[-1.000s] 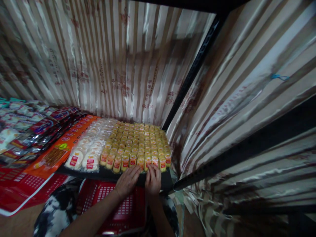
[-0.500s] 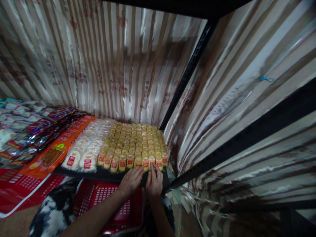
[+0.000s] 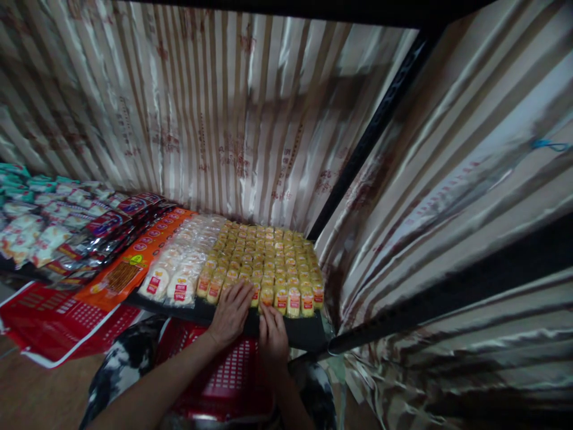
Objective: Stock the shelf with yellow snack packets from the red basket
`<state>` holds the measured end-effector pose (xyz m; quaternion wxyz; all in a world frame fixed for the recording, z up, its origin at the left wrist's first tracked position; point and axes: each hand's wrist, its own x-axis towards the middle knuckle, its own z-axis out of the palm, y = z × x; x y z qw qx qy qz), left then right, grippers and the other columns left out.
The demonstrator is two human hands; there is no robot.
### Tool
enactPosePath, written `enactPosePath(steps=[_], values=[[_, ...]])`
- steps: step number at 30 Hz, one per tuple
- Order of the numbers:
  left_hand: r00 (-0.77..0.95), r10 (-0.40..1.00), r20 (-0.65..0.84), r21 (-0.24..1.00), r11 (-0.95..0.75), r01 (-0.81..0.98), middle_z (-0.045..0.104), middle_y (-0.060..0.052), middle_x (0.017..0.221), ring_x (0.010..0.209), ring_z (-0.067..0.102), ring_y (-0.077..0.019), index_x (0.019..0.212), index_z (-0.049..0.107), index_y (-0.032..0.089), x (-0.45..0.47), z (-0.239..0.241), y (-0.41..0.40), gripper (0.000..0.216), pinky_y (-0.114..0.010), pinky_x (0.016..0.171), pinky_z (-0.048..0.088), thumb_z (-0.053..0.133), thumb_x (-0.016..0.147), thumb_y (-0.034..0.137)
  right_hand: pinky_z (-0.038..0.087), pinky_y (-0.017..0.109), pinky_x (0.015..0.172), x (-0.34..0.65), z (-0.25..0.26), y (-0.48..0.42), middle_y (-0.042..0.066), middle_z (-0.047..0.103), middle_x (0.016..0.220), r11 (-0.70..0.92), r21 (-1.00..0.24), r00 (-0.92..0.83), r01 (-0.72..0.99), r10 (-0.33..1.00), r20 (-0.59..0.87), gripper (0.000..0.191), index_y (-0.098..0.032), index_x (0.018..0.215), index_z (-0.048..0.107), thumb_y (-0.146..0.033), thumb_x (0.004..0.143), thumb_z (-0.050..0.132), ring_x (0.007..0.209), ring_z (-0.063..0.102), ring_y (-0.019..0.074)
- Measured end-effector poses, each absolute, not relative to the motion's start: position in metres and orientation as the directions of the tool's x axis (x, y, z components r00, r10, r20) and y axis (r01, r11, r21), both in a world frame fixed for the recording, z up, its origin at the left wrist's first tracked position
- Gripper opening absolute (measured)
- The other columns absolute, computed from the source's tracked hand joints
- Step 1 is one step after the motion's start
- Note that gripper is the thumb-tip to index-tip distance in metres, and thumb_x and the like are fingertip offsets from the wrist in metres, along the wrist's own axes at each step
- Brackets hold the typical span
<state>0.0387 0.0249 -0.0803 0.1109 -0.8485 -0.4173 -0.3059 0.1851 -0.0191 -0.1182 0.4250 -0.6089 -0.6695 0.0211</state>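
Note:
Rows of small yellow snack packets (image 3: 293, 301) with red and white labels stand close together on a dark shelf (image 3: 299, 328). My left hand (image 3: 233, 310) lies over the front row left of its middle, fingers stretched out on the packets and covering some of them. Just to the right, my right hand (image 3: 274, 337) touches the lower front of a packet (image 3: 267, 294) with its fingertips. Its fingers point forward and the thumb is hard to make out. Neither hand has lifted a packet off the shelf.
Left of the yellow packets lie clear-wrapped white round crackers (image 3: 179, 289), an orange snack bag (image 3: 119, 278) and dark and white packets (image 3: 58, 218). A red basket (image 3: 233, 370) sits below the shelf, a red bag-like item (image 3: 58, 322) at left. Black posts (image 3: 371, 131) and striped sheeting stand behind and right.
The view has shifted, so the shelf appears farther right. Both hands have moved left along the front row, and the labels at its right end now show uncovered.

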Motion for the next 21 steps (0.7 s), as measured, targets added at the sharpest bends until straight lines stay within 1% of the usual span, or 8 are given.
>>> enactPosePath(steps=[3,7,11,14,17,19,21], values=[[0.504,0.616,0.606,0.020,-0.645,0.764,0.045,-0.004,0.134,0.131,0.025,-0.0198,0.130,0.041,0.018,0.040,-0.088,0.026,0.044,-0.038,0.106,0.022,0.040,0.087,0.020,0.048,0.031,0.085,0.187,-0.120,-0.018,0.008,0.058,0.106,0.274,-0.526,0.088,0.805,0.822,0.563,0.036,-0.020,0.119,0.055,-0.022,0.089,0.034,0.100,0.055,0.0159],[0.519,0.587,0.622,-0.023,-0.648,0.761,0.042,-0.003,0.137,0.132,0.022,-0.0205,0.130,0.040,0.017,0.043,-0.094,0.027,0.044,-0.039,0.106,0.020,0.037,0.087,0.017,0.049,0.031,0.085,0.186,-0.118,-0.018,0.009,0.060,0.102,0.335,-0.504,0.040,0.796,0.801,0.597,0.037,-0.020,0.116,0.057,-0.020,0.089,0.032,0.098,0.056,0.0157],[0.502,0.576,0.645,-0.014,-0.648,0.761,0.041,-0.001,0.137,0.132,0.022,-0.0211,0.129,0.043,0.018,0.041,-0.092,0.030,0.041,-0.039,0.107,0.019,0.036,0.088,0.021,0.050,0.030,0.083,0.179,-0.119,-0.014,0.009,0.059,0.103,0.341,-0.454,0.006,0.823,0.794,0.608,0.036,-0.019,0.115,0.058,-0.021,0.089,0.034,0.098,0.056,0.0161],[0.520,0.579,0.628,-0.013,-0.661,0.751,0.041,-0.002,0.138,0.132,0.023,-0.0203,0.131,0.039,0.017,0.037,-0.091,0.028,0.044,-0.038,0.107,0.020,0.036,0.088,0.022,0.050,0.031,0.082,0.176,-0.121,-0.010,0.010,0.059,0.102,0.339,-0.419,0.008,0.842,0.769,0.639,0.035,-0.018,0.116,0.057,-0.022,0.089,0.034,0.097,0.056,0.0167],[0.454,0.613,0.647,0.042,-0.623,0.781,0.044,-0.006,0.135,0.129,0.028,-0.0206,0.130,0.041,0.018,0.031,-0.095,0.022,0.043,-0.037,0.105,0.025,0.039,0.087,0.022,0.050,0.030,0.081,0.174,-0.120,-0.010,0.009,0.059,0.100,0.352,-0.402,-0.019,0.845,0.771,0.636,0.037,-0.020,0.119,0.055,-0.022,0.090,0.032,0.095,0.057,0.0159],[0.369,0.650,0.665,0.102,-0.568,0.817,0.049,-0.008,0.129,0.124,0.036,-0.0211,0.125,0.047,0.019,0.026,-0.101,0.015,0.041,-0.037,0.102,0.030,0.039,0.086,0.019,0.050,0.028,0.079,0.170,-0.116,-0.012,0.008,0.059,0.096,0.348,-0.390,-0.037,0.852,0.784,0.619,0.039,-0.021,0.121,0.053,-0.022,0.090,0.029,0.091,0.058,0.0150],[0.330,0.681,0.654,0.132,-0.532,0.836,0.054,-0.009,0.122,0.116,0.044,-0.0206,0.121,0.051,0.017,0.020,-0.107,0.009,0.039,-0.035,0.097,0.036,0.038,0.085,0.015,0.050,0.026,0.075,0.164,-0.113,-0.013,0.008,0.059,0.090,0.339,-0.369,-0.059,0.866,0.800,0.597,0.040,-0.021,0.124,0.051,-0.023,0.091,0.028,0.085,0.058,0.0144]])
